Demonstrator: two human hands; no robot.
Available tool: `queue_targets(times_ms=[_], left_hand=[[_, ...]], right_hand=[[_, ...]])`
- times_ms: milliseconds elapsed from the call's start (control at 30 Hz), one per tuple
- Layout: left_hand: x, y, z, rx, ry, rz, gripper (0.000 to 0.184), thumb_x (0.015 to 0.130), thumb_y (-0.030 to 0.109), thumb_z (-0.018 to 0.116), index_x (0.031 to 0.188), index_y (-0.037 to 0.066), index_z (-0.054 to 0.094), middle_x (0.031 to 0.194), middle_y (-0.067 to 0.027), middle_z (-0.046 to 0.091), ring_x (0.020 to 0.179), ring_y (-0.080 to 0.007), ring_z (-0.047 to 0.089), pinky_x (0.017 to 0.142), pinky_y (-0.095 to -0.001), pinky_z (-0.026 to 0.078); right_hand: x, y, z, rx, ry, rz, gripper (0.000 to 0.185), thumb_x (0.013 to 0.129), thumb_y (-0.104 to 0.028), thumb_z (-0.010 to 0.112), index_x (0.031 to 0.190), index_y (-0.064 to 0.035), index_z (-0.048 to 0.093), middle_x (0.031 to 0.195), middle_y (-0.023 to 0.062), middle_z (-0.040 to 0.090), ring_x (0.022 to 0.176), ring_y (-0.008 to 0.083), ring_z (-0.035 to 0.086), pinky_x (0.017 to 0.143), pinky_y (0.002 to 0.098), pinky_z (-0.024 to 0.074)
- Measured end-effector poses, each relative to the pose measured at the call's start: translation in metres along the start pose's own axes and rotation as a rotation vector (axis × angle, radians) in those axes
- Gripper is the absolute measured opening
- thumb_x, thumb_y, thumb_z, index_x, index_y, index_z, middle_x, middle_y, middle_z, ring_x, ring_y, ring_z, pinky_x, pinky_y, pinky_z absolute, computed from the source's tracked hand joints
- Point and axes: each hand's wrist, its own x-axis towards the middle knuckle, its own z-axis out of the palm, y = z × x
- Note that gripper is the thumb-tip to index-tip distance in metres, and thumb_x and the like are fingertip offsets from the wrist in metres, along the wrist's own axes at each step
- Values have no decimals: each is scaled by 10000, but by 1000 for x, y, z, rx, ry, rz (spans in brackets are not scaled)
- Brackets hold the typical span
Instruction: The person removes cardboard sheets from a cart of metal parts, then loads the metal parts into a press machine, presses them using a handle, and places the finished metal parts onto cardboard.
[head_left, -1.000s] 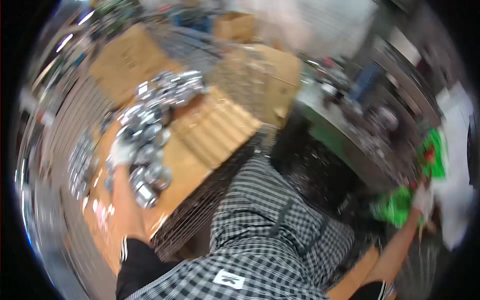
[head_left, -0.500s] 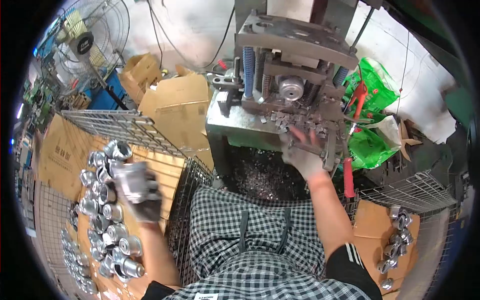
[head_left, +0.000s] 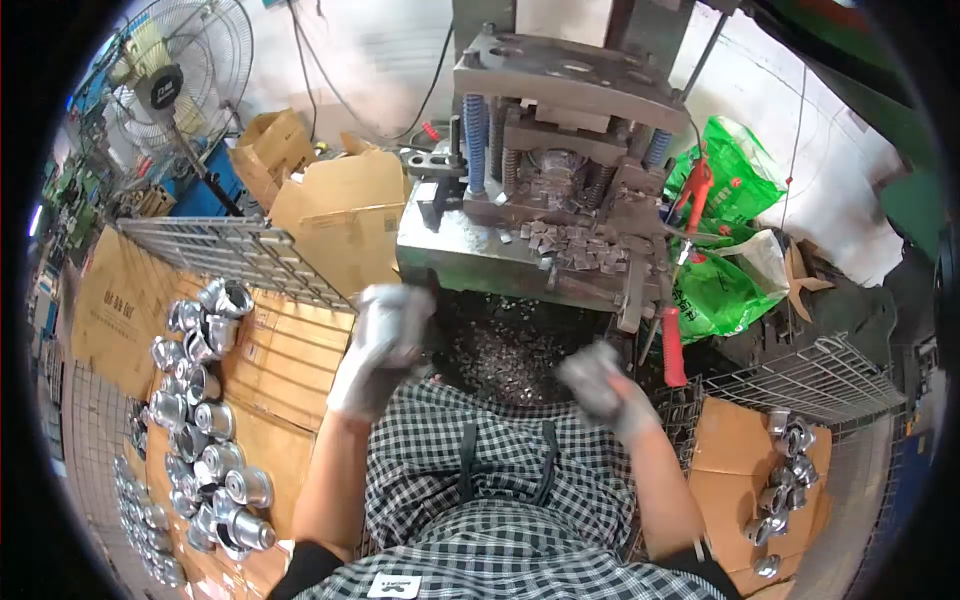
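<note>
My gloved left hand (head_left: 365, 375) is raised over the left edge of my lap. It grips a shiny metal cup (head_left: 395, 318), blurred by motion. My gloved right hand (head_left: 605, 390) is above the right side of my lap, fingers curled in. A grey blurred shape is at its front, and I cannot make out what it holds. Ahead stands a metal press (head_left: 570, 70) with springs and a dark fixture (head_left: 555, 170) between its posts. Many small metal scraps (head_left: 580, 245) lie on the press bed, below the fixture.
Left, a wire basket (head_left: 230, 250) lined with cardboard holds several metal cups (head_left: 220, 460). Another wire basket at right holds more metal cups (head_left: 790, 480). A red-handled lever (head_left: 672, 350), green bags (head_left: 735, 290), cardboard boxes (head_left: 340, 220) and a fan (head_left: 165, 85) surround the press.
My left hand has carried the metal cup from the left basket toward the middle. My right hand has drawn back from the press bed. The metal cup in the press fixture no longer shows there.
</note>
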Motion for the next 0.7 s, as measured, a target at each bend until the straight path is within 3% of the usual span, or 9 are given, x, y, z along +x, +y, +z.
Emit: queue_targets(times_ms=[67, 100, 133, 167, 200, 267, 367, 533, 700], left_hand=[[43, -6, 27, 112, -80, -27, 611, 835, 343, 687, 1352, 183, 403, 1095, -25, 547, 793, -98, 536, 609, -252, 450], [61, -4, 46, 117, -143, -148, 557, 855, 414, 655, 1324, 211, 432, 1037, -20, 563, 782, -155, 568, 640, -297, 455], [87, -13, 63, 309, -169, -62, 471, 885, 316, 646, 1299, 218, 443, 960, -10, 554, 728, -144, 561, 615, -293, 439], [107, -21, 74, 172, -208, -89, 455, 885, 222, 643, 1293, 217, 442, 970, -12, 553, 725, -152, 561, 619, -315, 453], [124, -22, 91, 71, -352, -90, 482, 865, 224, 656, 1294, 202, 439, 954, -3, 552, 732, -143, 558, 668, -344, 472], [149, -34, 127, 128, -126, -75, 533, 841, 225, 686, 1305, 182, 426, 968, -16, 558, 711, -141, 560, 680, -362, 501], [192, -46, 144, 204, -9, -99, 605, 828, 228, 712, 1334, 171, 387, 1007, -57, 569, 702, -166, 577, 608, -361, 513], [230, -40, 175, 286, 67, 8, 686, 801, 292, 768, 1345, 135, 382, 966, -83, 593, 699, -163, 583, 522, -338, 501], [235, -23, 194, 279, 116, -40, 835, 786, 345, 780, 1393, 22, 307, 1131, -160, 597, 906, -264, 638, 749, -396, 545]], right_hand=[[-85, 5, -52, 1, 401, 52, 713, 751, -506, 695, 1312, -111, 502, 1132, 13, 626, 960, 137, 589, 832, 333, 480], [-113, 17, -99, 256, 333, -125, 538, 763, -529, 650, 1158, -168, 586, 963, -37, 618, 723, 122, 550, 591, 309, 438], [-148, 41, -158, 221, 784, -142, 353, 814, -498, 608, 989, -191, 620, 866, -83, 604, 635, 64, 495, 554, 254, 391], [-185, 72, -243, 329, 801, -236, 378, 795, -521, 641, 989, -197, 631, 734, -95, 556, 553, 73, 467, 491, 287, 346], [-225, 75, -265, 315, 659, -247, 391, 792, -570, 623, 936, -206, 619, 709, -51, 544, 651, 110, 509, 509, 294, 362], [-253, 98, -286, 676, 1321, -275, 465, 782, -647, 593, 961, -219, 600, 771, 1, 559, 742, 189, 540, 579, 296, 422], [-237, 82, -254, 755, 1293, -246, 570, 756, -715, 566, 1080, -245, 577, 879, 35, 572, 750, 258, 543, 664, 335, 484], [-128, -16, -103, -236, 766, -739, 638, 928, -365, 582, 1419, -36, 339, 1255, 144, 553, 1084, 264, 552, 944, 363, 438], [-51, -80, 48, -1337, 683, -1166, 583, 916, -302, 596, 1351, 49, 430, 1213, 242, 535, 1125, 385, 523, 1002, 447, 389]])
